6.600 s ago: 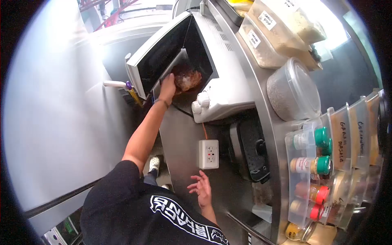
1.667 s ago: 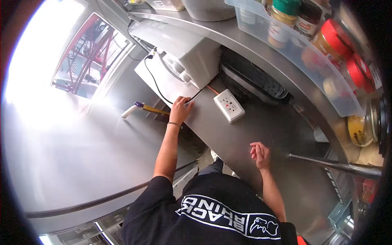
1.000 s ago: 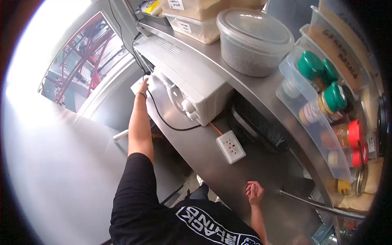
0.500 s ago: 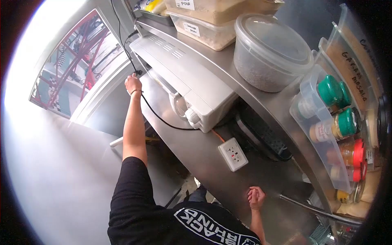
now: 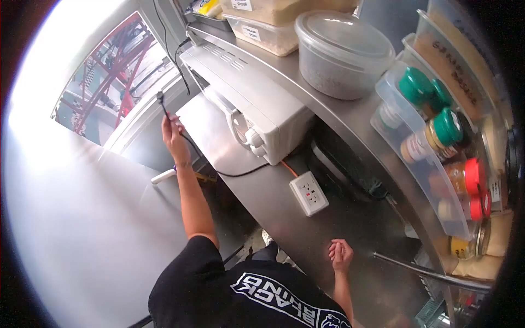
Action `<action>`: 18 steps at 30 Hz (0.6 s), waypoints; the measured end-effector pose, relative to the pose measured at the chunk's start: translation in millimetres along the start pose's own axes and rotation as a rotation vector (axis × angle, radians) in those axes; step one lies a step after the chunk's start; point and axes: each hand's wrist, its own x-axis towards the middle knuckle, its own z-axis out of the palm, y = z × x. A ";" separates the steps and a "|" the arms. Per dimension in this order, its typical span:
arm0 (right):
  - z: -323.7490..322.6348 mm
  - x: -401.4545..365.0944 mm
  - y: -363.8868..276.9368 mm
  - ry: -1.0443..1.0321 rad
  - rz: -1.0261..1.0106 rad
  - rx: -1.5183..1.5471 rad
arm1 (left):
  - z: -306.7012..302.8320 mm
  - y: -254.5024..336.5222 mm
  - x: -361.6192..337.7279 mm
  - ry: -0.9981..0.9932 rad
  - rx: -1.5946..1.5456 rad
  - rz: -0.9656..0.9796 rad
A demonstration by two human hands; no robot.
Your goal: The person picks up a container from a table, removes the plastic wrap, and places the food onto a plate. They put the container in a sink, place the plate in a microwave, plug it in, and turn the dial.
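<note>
My left hand (image 5: 174,136) is closed on a black power cord (image 5: 188,141), whose plug (image 5: 160,97) sticks up beyond the fingers. The cord runs from there down and along the steel counter (image 5: 240,186) toward the white appliance (image 5: 257,104). My right hand (image 5: 341,254) is over the counter's near part, its fingers curled together; what they hold, if anything, cannot be made out. Between the appliance and my right hand lies a white outlet box (image 5: 309,193) with an orange cord.
Above the appliance, a steel shelf (image 5: 273,59) carries a round lidded tub (image 5: 344,54) and boxes of powder (image 5: 260,34). Spice jars (image 5: 437,136) stand in a clear bin at right. A steel bar (image 5: 432,273) juts out below. A window (image 5: 112,76) is at left.
My left hand has pulled back from the appliance's far end with the cord, and the plug now points up free of the other hanging cord. The view has shifted slightly.
</note>
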 end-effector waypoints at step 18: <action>-16.7 2.4 5.4 -0.134 -0.147 0.048 | 96.9 218.5 -188.5 -1.150 0.238 -0.322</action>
